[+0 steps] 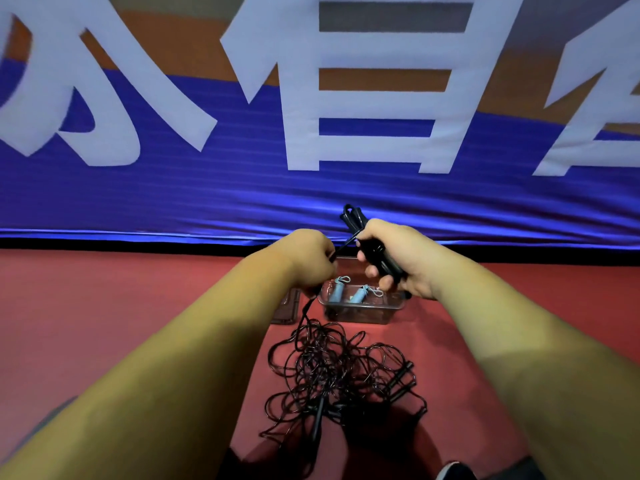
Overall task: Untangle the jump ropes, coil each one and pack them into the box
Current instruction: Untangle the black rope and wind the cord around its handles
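step: coiling blk rope | R hand grips coil | L hand grips strand off tangle | nxt: feed slack, wrap on, then box

— Where is the box?

— On the floor ahead of us, near the foot of the banner that hangs behind it. Two handles lie side by side in it, and a lid lies just left of it.

— And the ropes?

— The tangle of ropes lies on the floor between us and the box. Above the box, our right hand grips a coiled rope. Our left hand, beside it, grips a strand that hangs down to the tangle.
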A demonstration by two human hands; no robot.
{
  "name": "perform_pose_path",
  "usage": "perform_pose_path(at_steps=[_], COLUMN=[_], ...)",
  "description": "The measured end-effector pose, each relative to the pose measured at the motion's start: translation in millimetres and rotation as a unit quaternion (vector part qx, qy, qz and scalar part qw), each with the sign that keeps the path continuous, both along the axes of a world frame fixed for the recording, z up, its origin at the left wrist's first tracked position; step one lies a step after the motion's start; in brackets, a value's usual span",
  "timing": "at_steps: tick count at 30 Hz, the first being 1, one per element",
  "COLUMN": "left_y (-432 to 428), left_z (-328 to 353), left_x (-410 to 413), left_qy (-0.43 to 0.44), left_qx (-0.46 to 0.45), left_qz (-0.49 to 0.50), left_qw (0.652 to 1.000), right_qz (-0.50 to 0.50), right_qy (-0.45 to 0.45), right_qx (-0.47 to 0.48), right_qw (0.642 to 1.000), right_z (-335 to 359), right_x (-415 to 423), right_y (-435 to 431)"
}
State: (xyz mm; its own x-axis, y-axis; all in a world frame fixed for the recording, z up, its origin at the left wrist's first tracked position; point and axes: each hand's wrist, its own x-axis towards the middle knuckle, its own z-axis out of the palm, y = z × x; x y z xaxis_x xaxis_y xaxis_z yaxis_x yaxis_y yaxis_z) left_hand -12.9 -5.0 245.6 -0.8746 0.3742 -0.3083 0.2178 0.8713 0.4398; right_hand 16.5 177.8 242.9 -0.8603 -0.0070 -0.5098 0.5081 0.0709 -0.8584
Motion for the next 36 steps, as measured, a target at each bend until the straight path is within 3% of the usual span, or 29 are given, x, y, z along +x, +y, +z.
perform_pose_path(at_steps=[3,8,11,15,22,29,32,36], left_y=[1,-6,-13,-17,-13,-14,-22,-22], left_z=[-1,13,17,15,-2,-13,-6,5], left_x=[-1,2,-2,-4,-11,-9,-8,-4], left_qy=[0.018,-0.112,-0.137,-0.108,0.023,-0.098,-0.098,-0.088], left_qx=[0.035,0.275,0.339,0.244,0.048,0.121,0.125,0.122], left_qz=[0.022,0.058,0.038,-0.027,-0.003,0.008,-0.044,-0.099], left_qw=[0.999,0.953,0.93,0.963,0.999,0.988,0.986,0.984], right_qz=[-0.012,-0.063,-0.066,-0.06,-0.002,0.174,0.283,0.399], right_qy=[0.016,0.0,-0.016,-0.014,0.005,-0.053,-0.112,-0.206], right_qx=[-0.006,-0.04,-0.056,-0.078,-0.099,-0.105,-0.088,0.026], right_qw=[1.0,0.997,0.996,0.995,0.995,0.978,0.948,0.893], right_z=[1,-2,-2,2,10,20,20,16], right_x=[-2,-6,-8,-7,-1,13,20,25], right_y=[-1,6,12,12,6,2,7,2])
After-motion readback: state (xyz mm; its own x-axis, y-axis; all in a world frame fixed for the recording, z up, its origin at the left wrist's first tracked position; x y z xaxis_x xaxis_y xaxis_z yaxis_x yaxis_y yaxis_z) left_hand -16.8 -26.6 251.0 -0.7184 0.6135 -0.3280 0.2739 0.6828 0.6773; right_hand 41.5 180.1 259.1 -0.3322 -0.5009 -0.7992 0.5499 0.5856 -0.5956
